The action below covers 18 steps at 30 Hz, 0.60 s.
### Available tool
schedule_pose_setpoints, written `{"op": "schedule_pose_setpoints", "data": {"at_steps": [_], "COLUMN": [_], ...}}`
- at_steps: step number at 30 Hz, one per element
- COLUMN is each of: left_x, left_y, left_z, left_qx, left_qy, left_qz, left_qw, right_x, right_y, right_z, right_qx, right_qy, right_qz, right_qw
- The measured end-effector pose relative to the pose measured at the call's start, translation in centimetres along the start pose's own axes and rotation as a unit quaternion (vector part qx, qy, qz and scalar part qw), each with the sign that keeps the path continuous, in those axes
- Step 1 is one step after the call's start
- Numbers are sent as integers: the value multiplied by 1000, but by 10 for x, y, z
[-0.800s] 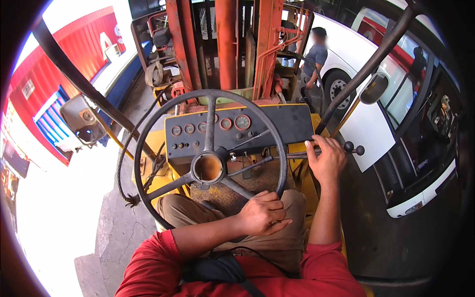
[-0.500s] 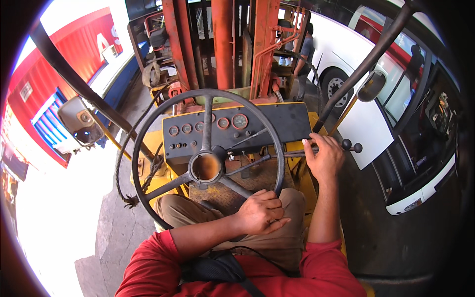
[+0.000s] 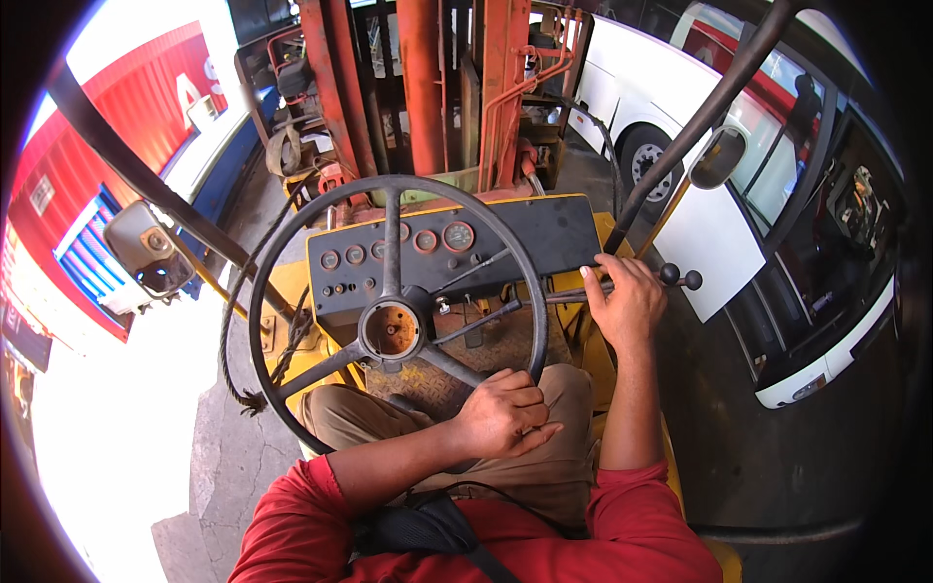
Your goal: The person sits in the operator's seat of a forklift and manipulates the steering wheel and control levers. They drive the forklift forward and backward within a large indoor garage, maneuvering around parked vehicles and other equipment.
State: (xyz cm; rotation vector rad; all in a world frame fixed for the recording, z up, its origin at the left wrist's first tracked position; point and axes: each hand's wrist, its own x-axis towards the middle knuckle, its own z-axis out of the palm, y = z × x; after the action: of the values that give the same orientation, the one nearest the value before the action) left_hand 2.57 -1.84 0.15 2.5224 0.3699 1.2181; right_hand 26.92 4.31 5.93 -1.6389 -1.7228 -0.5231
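Observation:
My left hand (image 3: 505, 413) is closed at the lower right of the large black steering wheel (image 3: 392, 192), its arm crossing in front of my body. The hand hides the part of the rim under it. To the right of the dashboard (image 3: 544, 233), my right hand (image 3: 627, 299) is curled over a control lever (image 3: 569, 295), with the thumb raised. Beside its fingers, two black lever knobs (image 3: 680, 277) stick out to the right. The wheel's hub is uncovered and rusty inside.
Ahead stands an orange-red forklift mast (image 3: 418, 87). A white bus (image 3: 612, 78) and a vehicle with an opened side (image 3: 855, 223) are on the right. Mirrors (image 3: 717, 157) flank the cab posts. A red container (image 3: 126, 107) stands at the left; a rope (image 3: 228, 340) hangs beside the wheel.
The bus and mast have shifted left in view, along with the dashboard. The person standing by the bus has gone from sight. Both hands keep their places on the wheel and lever.

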Motion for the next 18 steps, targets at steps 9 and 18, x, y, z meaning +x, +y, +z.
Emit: {"op": "schedule_pose_setpoints", "data": {"at_steps": [9,18], "left_x": [6,6], "left_y": [2,0], "left_z": [-2,-2], "left_qx": [1,-1], "left_qy": [-8,-36], "left_qz": [7,-26], "left_qw": [1000,999], "right_x": [-6,-2], "right_y": [6,0], "right_z": [-6,14], "right_qx": [-2,35], "right_qy": [19,32], "right_qz": [2,17], "right_qw": [1000,999]}}
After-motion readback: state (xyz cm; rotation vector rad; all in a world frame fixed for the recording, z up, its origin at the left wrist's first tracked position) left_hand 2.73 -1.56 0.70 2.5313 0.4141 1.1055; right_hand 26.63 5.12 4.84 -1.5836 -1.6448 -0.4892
